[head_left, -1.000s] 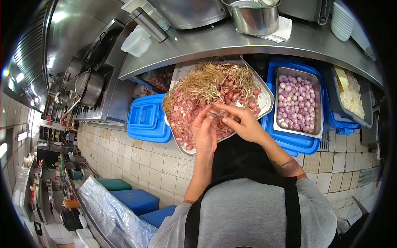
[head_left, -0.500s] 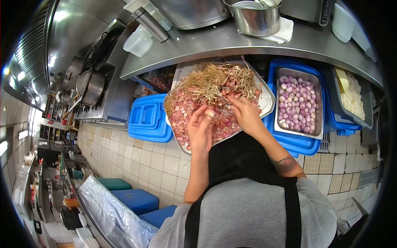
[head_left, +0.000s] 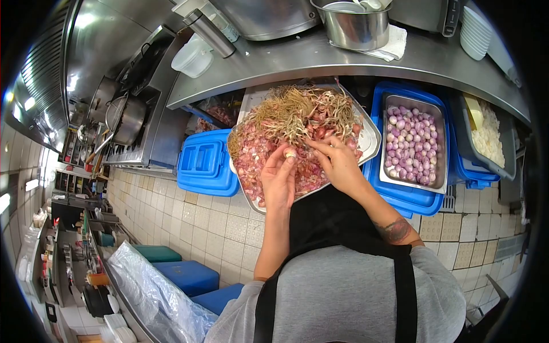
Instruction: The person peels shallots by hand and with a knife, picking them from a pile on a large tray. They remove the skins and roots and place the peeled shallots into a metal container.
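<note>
My left hand (head_left: 278,178) pinches a small shallot (head_left: 290,153) between thumb and fingertips, above a metal tray (head_left: 370,137). My right hand (head_left: 338,163) is just to its right, fingers closed towards the roots; whatever they grip is too small to make out. Reddish shallots and loose skins (head_left: 251,166) cover the near part of the tray, and a heap of dry stringy roots (head_left: 291,111) lies on the far part. Right of it, a steel pan (head_left: 444,143) full of peeled purple shallots (head_left: 412,143) rests on a blue lid (head_left: 394,201).
A steel counter (head_left: 274,60) runs along the far side, over the tray's back edge, bearing a pot (head_left: 357,28) and a clear tub (head_left: 193,60). Left is a blue lid (head_left: 200,163); far right, a grey bin (head_left: 506,166) of white pieces. A stove stands at left.
My right hand has moved slightly left, its fingers now nearer the shallot in my left hand. The shallot has turned a little and shows a paler side.
</note>
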### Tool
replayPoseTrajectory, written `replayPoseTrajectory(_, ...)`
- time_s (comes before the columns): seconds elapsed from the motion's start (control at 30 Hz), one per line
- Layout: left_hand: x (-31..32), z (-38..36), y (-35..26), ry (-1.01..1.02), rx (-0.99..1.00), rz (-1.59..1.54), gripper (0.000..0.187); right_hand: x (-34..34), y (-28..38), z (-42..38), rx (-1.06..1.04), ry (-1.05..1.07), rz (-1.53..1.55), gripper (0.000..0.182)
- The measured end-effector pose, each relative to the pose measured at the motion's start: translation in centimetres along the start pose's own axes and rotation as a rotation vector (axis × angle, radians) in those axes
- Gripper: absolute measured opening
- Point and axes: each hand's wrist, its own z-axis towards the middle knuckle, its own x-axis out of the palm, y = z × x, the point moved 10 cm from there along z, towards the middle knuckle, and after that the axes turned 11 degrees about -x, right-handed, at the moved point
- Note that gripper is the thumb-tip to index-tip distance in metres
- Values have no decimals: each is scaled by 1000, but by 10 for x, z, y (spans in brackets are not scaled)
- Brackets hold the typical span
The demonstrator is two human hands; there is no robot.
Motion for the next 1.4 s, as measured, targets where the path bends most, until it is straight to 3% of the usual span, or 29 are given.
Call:
replayPoseTrajectory(0.17, -4, 0, -7, 23, 129, 69, 37, -11, 30, 4, -16, -50, 157, 34)
replayPoseTrajectory(0.27, 0, -4, -11, 26, 143, 80, 36, 2, 33, 3, -5, 81, 254, 33)
replayPoseTrajectory(0.47, 9, -12, -17, 15, 201, 94, 34, 4, 32, 2, -23, 112, 250, 33)
replayPoseTrajectory(0.67, 11, -11, -11, 77, 178, 63, 34, 8, 20, -2, -30, -61, 495, 28)
replayPoseTrajectory(0.77, 12, -7, -1, 88, 58, -18, 36, 33, -6, -19, 488, 31, 1106, 27)
replayPoseTrajectory(0.9, 27, -11, -3, 152, 74, 5, 36, 29, -36, -19, 507, -114, 947, 28)
replayPoseTrajectory(1.0, 28, -12, -7, 129, 92, 1, 36, 16, -36, -16, 397, -48, 593, 30)
replayPoseTrajectory(1.1, 15, -6, -4, 139, 105, -9, 37, -8, 11, 0, -39, -131, 358, 34)
replayPoseTrajectory(1.2, 14, -7, -4, 142, 115, -6, 37, -11, 42, 4, -131, -54, 312, 36)
replayPoseTrajectory(1.4, 20, -17, -17, 68, 173, 145, 35, -7, 46, 2, -111, 33, 224, 32)
